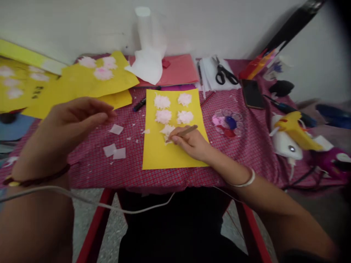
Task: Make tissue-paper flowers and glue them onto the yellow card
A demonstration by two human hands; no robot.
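A yellow paper sheet [161, 153] lies on the red checked tablecloth, with several crumpled white-pink tissue puffs [163, 116] stuck on its upper half. My right hand [192, 143] rests on the sheet and grips a brown stick [184, 132], whose tip presses a tissue piece [167, 130] below the puffs. My left hand [71, 122] hovers raised above the cloth to the left, fingers loosely curled together, with nothing visible in them. Small cut tissue squares [115, 149] lie on the cloth under it.
More yellow sheets with puffs [93, 75] lie at the back left. Scissors [225, 75], a phone [252, 93], a paint palette [227, 122], a marker [139, 105], pink paper [178, 69], white tissue [148, 62] and toys [290, 137] surround the work. A white cable [109, 206] hangs in front.
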